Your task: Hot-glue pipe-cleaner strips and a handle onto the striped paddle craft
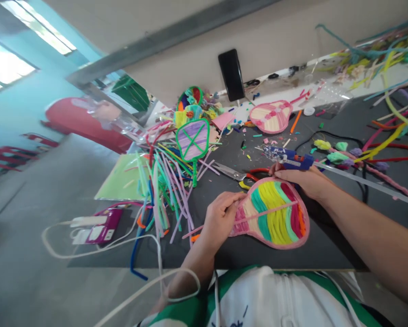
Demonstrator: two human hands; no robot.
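My left hand [221,217] is closed on the narrow end of a pear-shaped pipe-cleaner craft [275,213] with a pink rim and yellow, teal, red and orange bands. It also pinches a thin pink pipe cleaner [265,212] that lies across the craft. My right hand [302,178] sits just behind the craft, wrapped round a blue glue gun [291,160] whose nozzle points left. Both rest on the dark table mat [245,250].
Scissors [234,172] with red handles lie left of the glue gun. A heap of loose pipe cleaners [163,186] spreads at the left, with a green-rimmed purple craft [192,141]. Another pink craft [270,116], a black phone [231,75] and a purple device [103,227] with white cables are around.
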